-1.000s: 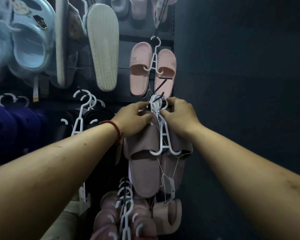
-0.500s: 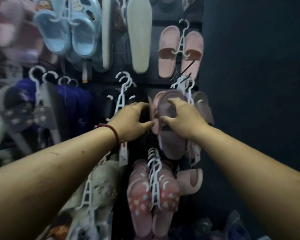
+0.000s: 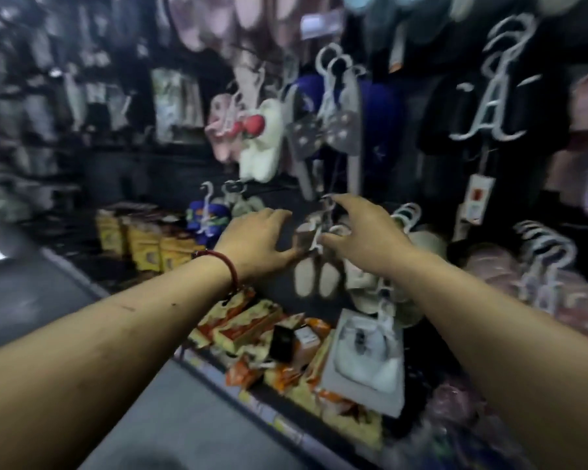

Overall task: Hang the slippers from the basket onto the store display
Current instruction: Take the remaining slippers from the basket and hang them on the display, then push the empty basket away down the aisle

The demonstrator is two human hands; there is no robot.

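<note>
The picture is motion-blurred. My left hand (image 3: 258, 242), with a red bracelet at the wrist, and my right hand (image 3: 360, 235) reach toward the store display (image 3: 404, 184) with fingers spread and nothing in them. Between them hangs a small cream pair of slippers (image 3: 316, 276) on a white hanger (image 3: 319, 232), close to my fingertips. Above hang a white plush pair with a red strawberry (image 3: 262, 140), a grey pair (image 3: 323, 137) and dark slippers on a white hanger (image 3: 489, 110). No basket is in view.
Yellow and orange packets (image 3: 252, 320) lie on a low shelf below my hands, with yellow boxes (image 3: 143, 245) further left. A flat pack of white slippers (image 3: 364, 364) leans there. Pink slippers on white hangers (image 3: 537, 276) crowd the right. Grey floor (image 3: 31, 293) lies left.
The view has swung left and down along the display. Both hands have let go of the mauve slippers, which stay hung out of view, and now hover open lower down.
</note>
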